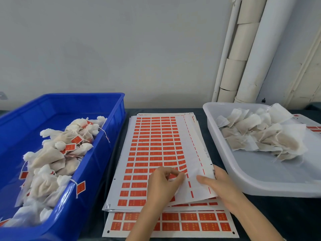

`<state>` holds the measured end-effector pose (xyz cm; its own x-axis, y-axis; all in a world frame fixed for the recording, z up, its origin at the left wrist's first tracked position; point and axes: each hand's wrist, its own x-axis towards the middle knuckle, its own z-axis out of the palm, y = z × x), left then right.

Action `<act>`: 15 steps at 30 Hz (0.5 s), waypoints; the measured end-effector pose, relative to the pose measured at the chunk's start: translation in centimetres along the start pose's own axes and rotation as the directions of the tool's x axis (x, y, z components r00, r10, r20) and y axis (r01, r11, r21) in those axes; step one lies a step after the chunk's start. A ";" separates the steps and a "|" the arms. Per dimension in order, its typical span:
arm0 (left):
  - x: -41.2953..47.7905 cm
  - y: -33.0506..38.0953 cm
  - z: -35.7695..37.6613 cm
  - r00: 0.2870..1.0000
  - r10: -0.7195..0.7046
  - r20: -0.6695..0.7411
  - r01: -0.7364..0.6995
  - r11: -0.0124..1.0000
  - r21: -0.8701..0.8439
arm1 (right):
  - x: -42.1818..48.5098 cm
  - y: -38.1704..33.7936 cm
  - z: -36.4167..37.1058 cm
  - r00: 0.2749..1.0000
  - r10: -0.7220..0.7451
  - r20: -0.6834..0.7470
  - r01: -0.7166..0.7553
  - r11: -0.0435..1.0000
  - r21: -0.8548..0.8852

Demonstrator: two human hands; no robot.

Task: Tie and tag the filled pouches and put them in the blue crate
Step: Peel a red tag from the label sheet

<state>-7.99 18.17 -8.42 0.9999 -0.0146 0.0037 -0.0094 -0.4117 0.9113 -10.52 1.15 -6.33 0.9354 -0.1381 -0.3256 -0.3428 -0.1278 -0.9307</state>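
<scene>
Left hand: the left hand [162, 184] has its fingers curled, and thumb and fingertips pinch a red tag [172, 176] at the lifted edge of the top sheet [156, 145].
Right hand: the right hand [224, 186] lies just right of the left, its fingers straight and flat on the sheet's raised white margin; the thumb is hidden.
Tag: it sits between the left fingertips and is mostly covered by them, so I cannot tell how far it has peeled.
Stack: more sheets lie under both hands; one lower sheet [191, 223] sticks out nearer than the wrists, partly hidden by the forearms.
Table: the dark table [278, 214] lies beneath everything.
Crate: the blue crate [104, 153] stands left of the left hand, its near end cut off by the frame.
Tied pouches: tied pouches [50, 157] with red tags are heaped inside the crate, well apart from the hands.
Tray: a white tray [260, 178] stands right of the right hand and beyond it.
Loose pouches: untied pouches [260, 134] are piled at the tray's far end.
Print: the lettering on the tags is too small to read.
</scene>
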 end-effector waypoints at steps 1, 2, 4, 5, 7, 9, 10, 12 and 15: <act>0.1 0.0 -0.1 0.999 0.005 -0.033 -0.005 1.000 0.006 | 0.1 0.1 0.0 1.000 -0.011 -0.022 0.010 0.999 -0.032; 0.2 0.0 -0.3 0.996 0.003 -0.086 -0.003 1.000 0.003 | 0.1 0.1 -0.1 0.999 -0.021 -0.045 0.018 0.998 -0.067; 0.5 0.0 -1.2 0.980 -0.014 -0.200 0.007 0.999 -0.035 | 0.0 -0.1 -0.2 0.992 -0.063 -0.109 0.041 0.980 -0.196; 0.6 -0.1 -1.7 0.972 -0.021 -0.233 0.006 0.998 -0.063 | 0.0 -0.2 -0.2 0.983 -0.111 -0.145 0.062 0.951 -0.304; 0.9 -0.2 -2.9 0.971 -0.011 -0.239 -0.008 0.997 -0.079 | -0.3 -0.2 -0.1 0.949 -0.255 -0.185 0.109 0.817 -0.566; 1.0 -0.4 -3.8 0.979 0.036 -0.203 -0.047 0.998 -0.049 | -0.6 -0.1 0.4 0.888 -0.441 -0.129 0.210 0.639 -0.740; 1.0 -0.4 -4.0 0.982 0.061 -0.180 -0.069 0.997 -0.039 | -0.7 -0.3 0.9 0.853 -0.515 -0.079 0.291 0.596 -0.749; 1.0 -0.5 -4.1 0.986 0.097 -0.136 -0.105 0.993 -0.051 | -0.8 -1.1 2.0 0.837 -0.547 0.004 0.426 0.647 -0.633; 0.9 -0.4 -4.0 0.985 0.161 -0.065 -0.166 0.982 -0.086 | -0.4 -2.0 3.9 0.863 -0.499 0.077 0.477 0.755 -0.450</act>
<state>-7.08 21.99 -7.14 0.9840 -0.0209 0.1771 -0.1742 -0.3241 0.9298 -9.82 5.30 -5.00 0.9852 0.0200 0.1704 0.1477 -0.6044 -0.7829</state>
